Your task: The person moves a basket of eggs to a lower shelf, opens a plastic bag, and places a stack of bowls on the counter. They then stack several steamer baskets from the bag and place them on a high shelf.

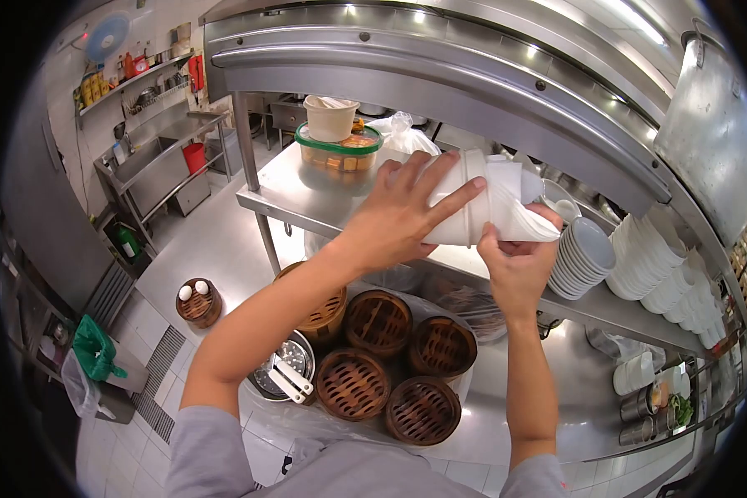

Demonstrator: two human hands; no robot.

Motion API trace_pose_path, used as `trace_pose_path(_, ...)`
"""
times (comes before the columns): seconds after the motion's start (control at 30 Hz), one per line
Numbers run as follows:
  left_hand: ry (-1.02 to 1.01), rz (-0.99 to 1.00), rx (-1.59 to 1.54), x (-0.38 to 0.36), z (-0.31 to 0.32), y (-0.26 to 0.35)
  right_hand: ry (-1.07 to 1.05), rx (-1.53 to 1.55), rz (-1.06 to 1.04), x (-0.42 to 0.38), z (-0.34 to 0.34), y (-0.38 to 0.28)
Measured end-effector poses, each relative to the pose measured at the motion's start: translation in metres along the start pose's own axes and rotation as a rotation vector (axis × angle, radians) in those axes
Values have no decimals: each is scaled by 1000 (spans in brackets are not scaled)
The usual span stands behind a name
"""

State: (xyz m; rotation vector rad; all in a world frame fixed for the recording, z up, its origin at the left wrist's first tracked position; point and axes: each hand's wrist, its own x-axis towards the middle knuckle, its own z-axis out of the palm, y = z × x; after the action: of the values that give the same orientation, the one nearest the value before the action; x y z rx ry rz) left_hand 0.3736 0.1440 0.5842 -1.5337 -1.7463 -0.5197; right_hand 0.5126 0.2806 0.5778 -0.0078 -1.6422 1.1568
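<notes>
Above the steel shelf, my left hand [402, 207] spreads its fingers round the side of a white plastic tub [475, 199], which is tipped sideways with its mouth to the right. A bundle of thin white paper sheets [515, 201] sticks out of that mouth. My right hand [519, 270] pinches the lower edge of the sheets, thumb against the paper, close to the tub's rim. How many sheets it grips is hidden. Below my arms, several round bamboo steamers [353, 384] with slatted bases lie on the lower counter.
On the shelf, a green-lidded container [338, 153] carries another tub [330, 120]. Stacked grey-white plates [583, 253] and bowls [643, 257] stand at right. White-handled utensils rest in a metal strainer [266, 380]. A small steamer [199, 304] with two white balls sits at the left counter edge.
</notes>
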Motion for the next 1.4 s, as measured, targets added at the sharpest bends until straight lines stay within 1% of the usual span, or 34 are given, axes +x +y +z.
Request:
trace_pose_path(0.13,-56,63,39,-8,-14,-12,76,39,-9,-2,-4,-5)
trace_pose_path(0.2,-103,161,135,-20,-18,-27,190,4,65,-7,-13,-13)
trace_pose_path(0.23,-101,160,137,-28,-16,-41,189,4,62,-9,-22,-14)
trace_pose_path(0.3,-20,36,-77,-41,2,-71,179,-71,28,-17,-42,-17)
trace_pose_path(0.33,-19,41,-78,-39,13,-77,185,-71,26,-27,-46,-21)
trace_pose_path(0.4,203,-237,-327,-32,28,-86,176,-195,9,-49,-53,-29)
trace_pose_path(0.43,204,-238,-328,-21,32,-84,174,-195,9,-58,-59,-27)
trace_pose_path(0.5,56,-600,-736,10,45,-72,53,-500,-278,-71,-71,-22)
trace_pose_path(0.53,52,-599,-740,21,62,-69,29,-445,-289,-74,-68,-25)
trace_pose_path(0.57,74,-608,-814,32,88,-68,38,-453,-285,-76,-67,-30)
trace_pose_path(0.6,95,-612,-892,40,106,-67,-37,-558,-346,-77,-68,-35)
trace_pose_path(0.63,87,-598,-904,46,115,-64,-114,-665,-406,-77,-69,-39)
trace_pose_path(0.67,54,-537,-901,53,123,-61,-168,-618,-410,-75,-69,-41)
trace_pose_path(0.7,22,-478,-896,58,129,-58,-255,-649,-463,-69,-69,-48)
trace_pose_path(0.77,-14,-461,-952,62,132,-56,-364,-613,-529,-57,-63,-52)
trace_pose_path(0.83,-22,-403,-815,60,128,-60,-397,-585,-518,-47,-53,-56)
trace_pose_path(0.87,-17,-408,-804,54,124,-67,-404,-605,-546,-42,-47,-53)
trace_pose_path(0.93,-39,-323,-392,35,115,-86,-407,-625,-591,-32,-38,-50)
trace_pose_path(0.97,-38,-367,-122,23,104,-100,-404,-617,-598,-28,-36,-50)
trace_pose_path(1.0,22,-402,224,10,99,-113,-420,-635,-571,-26,-35,-52)
trace_pose_path(1.03,20,-405,228,4,91,-123,-440,-653,-543,-24,-35,-53)
trace_pose_path(1.1,-150,-443,259,-6,75,-140,-470,-639,-523,-22,-37,-48)
trace_pose_path(1.13,-143,-404,406,-8,84,-147,-488,-631,-503,-20,-36,-45)
trace_pose_path(1.17,-138,-419,419,-8,87,-152,-497,-618,-517,-17,-35,-42)
trace_pose_path(1.23,-121,-290,366,-4,89,-152,-446,-645,-527,-16,-34,-38)
trace_pose_path(1.27,-141,-236,402,-1,92,-152,-458,-669,-547,-15,-35,-39)
trace_pose_path(1.3,-140,-237,402,2,97,-148,-459,-669,-548,-16,-36,-40)
trace_pose_path(1.37,-69,-156,327,10,108,-139,-470,-692,-546,-14,-38,-41)
trace_pose_path(1.4,-87,-150,330,17,110,-129,-469,-692,-547,-14,-39,-41)
